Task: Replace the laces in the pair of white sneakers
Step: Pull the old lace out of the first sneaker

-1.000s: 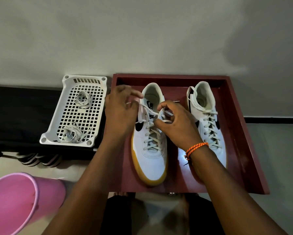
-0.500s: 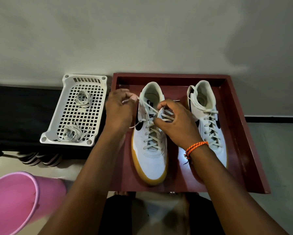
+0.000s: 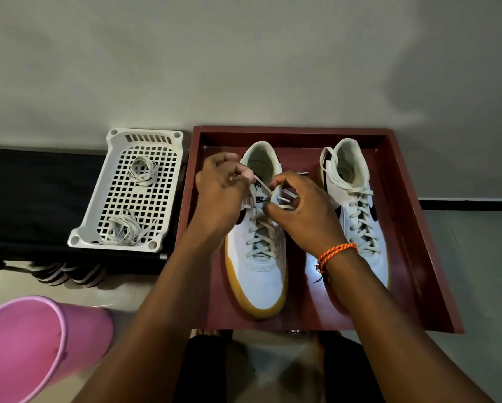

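Two white sneakers with gum soles stand side by side in a dark red tray (image 3: 412,228). The left sneaker (image 3: 261,274) is laced up to its upper eyelets. My left hand (image 3: 219,190) pinches one lace end at the shoe's upper left. My right hand (image 3: 302,210), with an orange band on its wrist, pinches the other part of that lace (image 3: 262,183) over the tongue. The right sneaker (image 3: 360,216) is fully laced, and its loose lace loops over the collar.
A white perforated basket (image 3: 107,210) left of the tray holds two bundles of loose laces (image 3: 143,170). A pink bucket (image 3: 31,347) stands at the lower left. Behind is a grey wall; a black bench lies under the basket.
My left hand drew its lace end out to the left and then came back toward the tongue. My right hand stayed at the top eyelets.
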The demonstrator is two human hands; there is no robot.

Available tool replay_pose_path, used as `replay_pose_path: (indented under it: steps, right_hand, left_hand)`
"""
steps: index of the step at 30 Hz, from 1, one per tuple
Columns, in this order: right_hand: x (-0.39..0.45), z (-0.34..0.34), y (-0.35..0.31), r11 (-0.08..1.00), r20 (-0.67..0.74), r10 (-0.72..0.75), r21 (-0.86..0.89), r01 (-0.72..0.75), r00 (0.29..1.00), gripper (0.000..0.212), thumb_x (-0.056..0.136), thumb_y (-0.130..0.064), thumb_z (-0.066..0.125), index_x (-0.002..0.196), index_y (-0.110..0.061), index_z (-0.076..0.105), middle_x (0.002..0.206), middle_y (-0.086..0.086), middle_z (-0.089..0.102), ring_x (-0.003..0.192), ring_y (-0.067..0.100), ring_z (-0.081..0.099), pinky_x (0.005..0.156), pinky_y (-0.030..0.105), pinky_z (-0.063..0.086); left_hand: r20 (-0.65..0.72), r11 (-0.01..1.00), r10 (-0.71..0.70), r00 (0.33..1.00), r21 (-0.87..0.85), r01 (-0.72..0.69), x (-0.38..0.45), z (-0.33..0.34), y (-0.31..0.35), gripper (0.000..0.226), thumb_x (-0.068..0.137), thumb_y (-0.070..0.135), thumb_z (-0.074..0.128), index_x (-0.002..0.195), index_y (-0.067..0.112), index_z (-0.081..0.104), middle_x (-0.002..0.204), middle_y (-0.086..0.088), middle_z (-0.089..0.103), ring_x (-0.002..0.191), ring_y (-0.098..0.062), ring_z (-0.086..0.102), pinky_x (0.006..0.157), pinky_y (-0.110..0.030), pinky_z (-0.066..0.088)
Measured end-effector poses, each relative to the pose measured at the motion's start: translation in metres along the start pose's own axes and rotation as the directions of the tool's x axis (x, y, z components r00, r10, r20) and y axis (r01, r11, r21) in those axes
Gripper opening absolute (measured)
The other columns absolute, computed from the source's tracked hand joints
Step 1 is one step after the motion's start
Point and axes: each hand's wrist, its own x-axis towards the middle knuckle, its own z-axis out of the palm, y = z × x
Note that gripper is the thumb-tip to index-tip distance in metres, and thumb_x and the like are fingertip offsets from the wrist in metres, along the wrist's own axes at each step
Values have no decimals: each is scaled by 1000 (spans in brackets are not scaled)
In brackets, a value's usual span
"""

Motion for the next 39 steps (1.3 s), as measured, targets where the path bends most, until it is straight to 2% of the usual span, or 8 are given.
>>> replay_pose_path:
  steps: [3, 8, 13, 18, 21, 25, 31, 39]
  right_hand:
    - [1, 1, 0, 1000, 7, 5, 10, -5, 1000, 34, 71, -48, 71, 104, -43, 64, 111, -14, 63, 101, 7, 68, 83, 43, 62]
    - [1, 1, 1, 1000, 9, -6, 8, 6, 1000, 35, 72, -46, 70, 106, -42, 64, 113, -13, 63, 103, 7, 67, 84, 43, 62]
    - [0, 1, 0, 1000, -6, -9, 13, 9, 1000, 29, 74, -43, 72, 101, -40, 63, 112, -13, 63, 103, 8, 66, 83, 44, 61]
    - [-1, 2, 1, 1000, 26, -25, -6, 25, 999, 29, 83, -39, 75, 109, -44, 63, 117, -13, 58, 101, 11, 67, 84, 43, 61]
    - [-2, 2, 1, 999, 31, -49, -11, 50, 998, 29, 90, -48, 73, 116, -44, 62, 123, -11, 59, 110, 10, 65, 87, 42, 62]
    - [-3, 2, 0, 997, -6, -62, -37, 62, 998, 30, 93, -43, 74, 121, -41, 64, 126, -9, 61, 112, 8, 63, 88, 38, 61]
    - [0, -2, 0, 999, 47, -47, 7, 46, 998, 36, 87, -38, 60, 122, -38, 68, 119, -7, 67, 103, 9, 66, 89, 40, 59]
    - [-1, 6, 1, 996, 3, -91, 16, 91, 996, 28, 88, -32, 59, 110, -30, 77, 130, -4, 66, 118, 12, 63, 98, 41, 55]
  left_hand:
    - [106, 936, -109, 988, -323, 138, -5, -2, 13, 20, 111, 10, 50, 101, 3, 66, 91, 1, 77, 66, -8, 68, 61, -24, 57]
    - [180, 921, -165, 970, -325, 217, -9, 10, 19, 22, 113, 8, 39, 94, 12, 50, 70, 0, 51, 44, -1, 42, 45, -18, 38]
    - [-5, 951, -218, 976, -224, 211, 3, -1, 4, 25, 111, 16, 43, 88, 21, 50, 66, 10, 52, 54, -7, 41, 52, -27, 38]
    - [-42, 937, 13, 999, 349, 3, 9, -19, -18, 21, 99, 32, 62, 120, 35, 66, 123, -6, 63, 106, -20, 63, 94, -41, 54]
    - [-66, 818, 118, 991, 572, -59, 3, -14, -13, 27, 98, 54, 64, 112, 33, 73, 137, -7, 54, 136, -29, 45, 109, -40, 36]
    - [-23, 736, 150, 988, 670, -96, -5, -6, -10, 50, 80, 79, 63, 94, 31, 69, 115, 2, 59, 121, -25, 51, 100, -46, 46]
    - [66, 808, 69, 995, 582, -95, 4, -14, -4, 7, 86, 29, 74, 92, 25, 72, 77, 10, 68, 74, -6, 63, 60, -28, 46]
    - [111, 955, -78, 991, 293, 42, 8, -23, -8, 6, 87, 25, 77, 90, 23, 73, 79, 3, 77, 76, -16, 75, 78, -42, 61]
